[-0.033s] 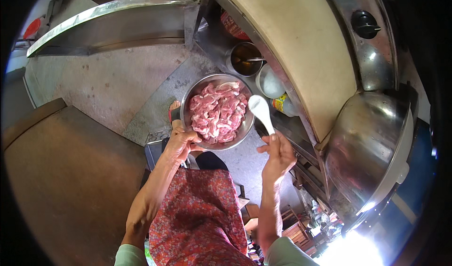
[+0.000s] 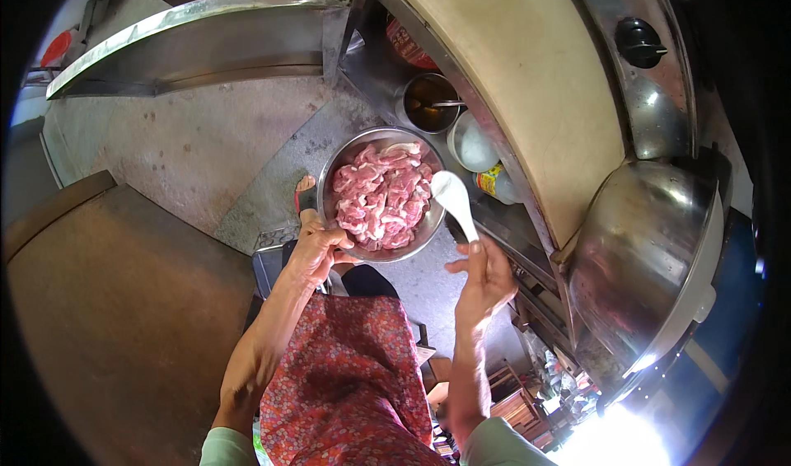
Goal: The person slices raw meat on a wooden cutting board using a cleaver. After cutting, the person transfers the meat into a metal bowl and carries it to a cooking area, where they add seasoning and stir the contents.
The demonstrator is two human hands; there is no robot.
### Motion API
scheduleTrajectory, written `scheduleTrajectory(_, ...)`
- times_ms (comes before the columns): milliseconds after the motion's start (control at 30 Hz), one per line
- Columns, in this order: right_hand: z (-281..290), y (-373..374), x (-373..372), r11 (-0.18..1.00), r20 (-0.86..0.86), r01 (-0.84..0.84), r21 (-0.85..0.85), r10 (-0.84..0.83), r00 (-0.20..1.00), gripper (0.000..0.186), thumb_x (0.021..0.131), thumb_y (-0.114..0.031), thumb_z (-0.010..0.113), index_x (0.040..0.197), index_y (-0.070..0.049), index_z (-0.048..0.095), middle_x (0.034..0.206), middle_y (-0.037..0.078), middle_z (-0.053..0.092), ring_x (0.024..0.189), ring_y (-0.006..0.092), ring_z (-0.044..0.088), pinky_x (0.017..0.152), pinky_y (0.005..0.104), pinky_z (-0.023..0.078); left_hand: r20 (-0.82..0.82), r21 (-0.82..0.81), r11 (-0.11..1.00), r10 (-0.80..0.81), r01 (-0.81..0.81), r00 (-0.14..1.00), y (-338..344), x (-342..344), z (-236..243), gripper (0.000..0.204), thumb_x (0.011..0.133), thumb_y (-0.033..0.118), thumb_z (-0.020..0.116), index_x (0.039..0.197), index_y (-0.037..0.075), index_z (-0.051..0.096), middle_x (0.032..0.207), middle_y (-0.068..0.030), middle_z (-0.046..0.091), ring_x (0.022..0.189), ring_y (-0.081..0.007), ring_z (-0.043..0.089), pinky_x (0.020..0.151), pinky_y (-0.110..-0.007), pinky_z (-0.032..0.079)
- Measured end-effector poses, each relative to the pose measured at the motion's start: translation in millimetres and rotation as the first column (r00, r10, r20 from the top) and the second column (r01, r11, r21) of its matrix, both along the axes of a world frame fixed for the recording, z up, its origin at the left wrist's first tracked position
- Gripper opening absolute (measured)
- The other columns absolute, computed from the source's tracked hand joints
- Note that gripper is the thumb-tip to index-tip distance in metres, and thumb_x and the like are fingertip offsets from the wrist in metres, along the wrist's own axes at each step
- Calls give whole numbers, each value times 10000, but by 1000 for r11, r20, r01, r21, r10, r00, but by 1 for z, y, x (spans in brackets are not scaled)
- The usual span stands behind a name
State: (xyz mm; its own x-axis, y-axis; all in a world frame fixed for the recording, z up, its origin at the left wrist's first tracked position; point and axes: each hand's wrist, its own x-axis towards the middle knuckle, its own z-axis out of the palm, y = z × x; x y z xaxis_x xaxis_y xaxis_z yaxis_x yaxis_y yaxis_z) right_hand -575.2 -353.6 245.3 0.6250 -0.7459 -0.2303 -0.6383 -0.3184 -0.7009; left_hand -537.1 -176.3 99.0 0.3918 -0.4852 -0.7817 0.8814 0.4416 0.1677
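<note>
My left hand [image 2: 315, 252] grips the near left rim of a round steel bowl [image 2: 329, 212], its thumb over the edge. Pieces of raw pink meat [image 2: 383, 194] with pale fat fill much of the bowl. A white spoon [image 2: 460, 204] is pinched by its handle in my right hand [image 2: 486, 281], just right of the bowl. The spoon's bowl end overlaps the right rim in view; I cannot tell whether it touches. A little white stuff seems to lie in the spoon, too pale to make out.
Beyond the bowl stand a steel pot [image 2: 428, 103] of dark liquid with a utensil, a whitish round vessel [image 2: 474, 143] and a yellow-labelled container [image 2: 494, 182], below a pale counter [image 2: 511, 54]. A large steel basin [image 2: 647, 260] leans at right. A brown tabletop [image 2: 124, 301] lies left.
My right hand and the spoon have shifted very slightly left and toward me. The left hand and the bowl of meat look almost unmoved.
</note>
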Motion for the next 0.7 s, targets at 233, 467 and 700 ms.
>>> scheduleTrajectory(233,-17,28,-29,615,-176,-497,-612,507,844,181,846,-18,577,1022,19,585,755,116,666,599,203,665,524,289,505,2,8,1000,17,-17,1000,3,-3,-6,273,651,-56,571,923,-43,562,846,-127,617,662,-198,640,554,-346,593)
scheduleTrajectory(467,-4,33,-23,950,28,-97,-298,111,993,177,864,-45,557,1006,56,589,763,125,663,569,173,651,525,268,506,14,-68,996,52,-50,999,-2,2,-1,205,653,-42,561,850,-10,609,799,-94,637,657,-193,646,628,-404,586)
scheduleTrajectory(700,-42,-45,3,796,315,386,467,-557,768,205,829,-102,607,966,48,583,768,167,640,506,204,605,486,279,511,15,-35,999,39,-38,999,-2,-4,-10,173,655,-38,554,818,-8,603,760,-98,631,612,-203,644,618,-421,586)
